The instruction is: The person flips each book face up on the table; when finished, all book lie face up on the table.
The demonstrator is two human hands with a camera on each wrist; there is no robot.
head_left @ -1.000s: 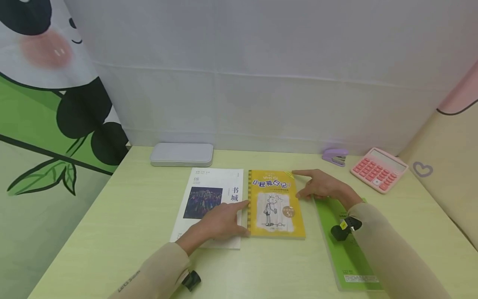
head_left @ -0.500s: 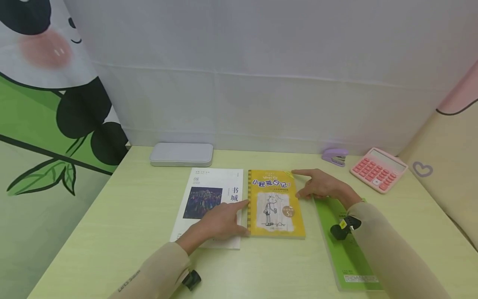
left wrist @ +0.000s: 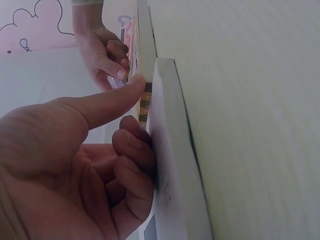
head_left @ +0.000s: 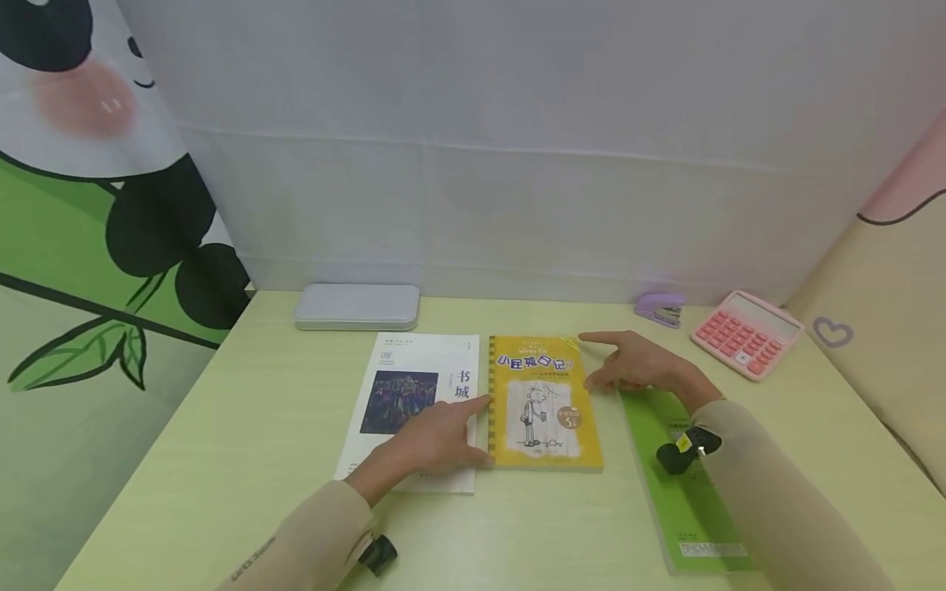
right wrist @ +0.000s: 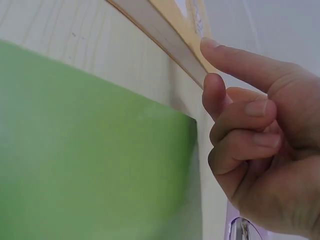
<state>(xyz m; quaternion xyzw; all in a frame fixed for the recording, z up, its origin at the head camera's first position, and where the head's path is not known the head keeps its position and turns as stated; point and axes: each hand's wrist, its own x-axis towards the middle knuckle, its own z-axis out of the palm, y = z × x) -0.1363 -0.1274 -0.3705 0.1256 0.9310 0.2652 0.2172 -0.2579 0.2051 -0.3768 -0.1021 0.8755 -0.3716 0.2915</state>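
A yellow paperback book (head_left: 547, 410) with a cartoon figure on its cover lies flat between the two hands. My left hand (head_left: 436, 439) reaches over a white magazine (head_left: 377, 472), its index finger and thumb spread against the book's striped spine. In the left wrist view, the thumb (left wrist: 112, 102) is straight and the other visible fingers curl beside the magazine's edge. Across the book, my right hand (head_left: 639, 363) has its index fingertip at the top right corner and its thumb at the right edge. In the right wrist view, the remaining fingers (right wrist: 245, 135) are curled around nothing.
A green book (head_left: 683, 501) lies under the right forearm. Along the back of the table (head_left: 199, 460) are a grey-white flat case (head_left: 357, 307), a purple stapler (head_left: 660, 309) and a pink calculator (head_left: 748, 335). A white cloth backdrop (head_left: 473, 205) rises behind them.
The head view has shifted very slightly. Both hands stay at the yellow book's edges, and the books keep their places.
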